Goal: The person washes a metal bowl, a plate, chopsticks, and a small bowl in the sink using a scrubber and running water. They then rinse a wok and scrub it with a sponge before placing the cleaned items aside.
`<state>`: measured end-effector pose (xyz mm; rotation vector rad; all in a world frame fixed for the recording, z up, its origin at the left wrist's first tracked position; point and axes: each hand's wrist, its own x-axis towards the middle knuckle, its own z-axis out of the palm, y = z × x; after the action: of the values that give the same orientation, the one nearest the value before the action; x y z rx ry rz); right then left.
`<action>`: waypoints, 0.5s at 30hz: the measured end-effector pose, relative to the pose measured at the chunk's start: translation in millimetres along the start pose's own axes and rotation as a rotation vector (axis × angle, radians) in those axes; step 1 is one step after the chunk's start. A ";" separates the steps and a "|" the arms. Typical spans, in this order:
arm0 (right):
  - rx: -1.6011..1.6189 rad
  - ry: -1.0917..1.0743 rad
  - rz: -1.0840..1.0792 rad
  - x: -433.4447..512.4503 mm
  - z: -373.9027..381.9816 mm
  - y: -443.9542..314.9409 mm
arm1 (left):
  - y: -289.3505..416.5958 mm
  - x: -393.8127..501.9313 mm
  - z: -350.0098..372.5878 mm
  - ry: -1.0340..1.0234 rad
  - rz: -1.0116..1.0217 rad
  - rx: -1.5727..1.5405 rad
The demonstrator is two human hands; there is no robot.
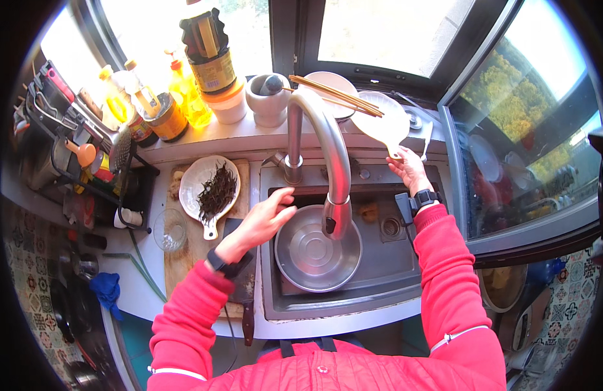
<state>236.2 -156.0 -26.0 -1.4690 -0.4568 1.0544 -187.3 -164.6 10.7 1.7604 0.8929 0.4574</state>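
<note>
My right hand [408, 167] grips the short handle of a white dish [385, 122], which rests among other dishes on the window ledge. Two or more wooden chopsticks [338, 97] lie across these dishes. Above the left rim of the sink, my left hand [264, 215] is held with its fingers apart and nothing in it. Below and right of it, a round stainless steel basin [317, 266] sits in the sink [389, 281] under the arched faucet [330, 141]. Left of my left hand, a white handled dish [189, 195] holds dark shredded food [217, 190].
The handled dish stands on a wooden cutting board [179, 273], with a cleaver [247, 298] beside it. A glass bowl [170, 229] and green onion stalks [142, 261] lie to the left. Bottles and a stone mortar [267, 110] line the ledge. An open window [521, 146] juts in at right.
</note>
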 end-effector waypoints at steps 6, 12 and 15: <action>0.023 -0.237 0.116 19.5 -3.6 -6.6 | 17.9 115.7 19.5 -0.119 -0.071 -0.896; 0.258 -0.380 0.356 48.9 -7.3 -8.6 | 25.5 198.8 35.3 0.135 -0.126 -1.201; 0.243 -0.390 0.287 50.1 -6.3 -4.1 | 23.1 220.0 31.0 0.258 -0.107 -1.308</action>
<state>268.1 -119.2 -40.0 -1.1336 -0.3803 1.5812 -15.8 -22.2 -4.3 0.4587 0.5886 0.9323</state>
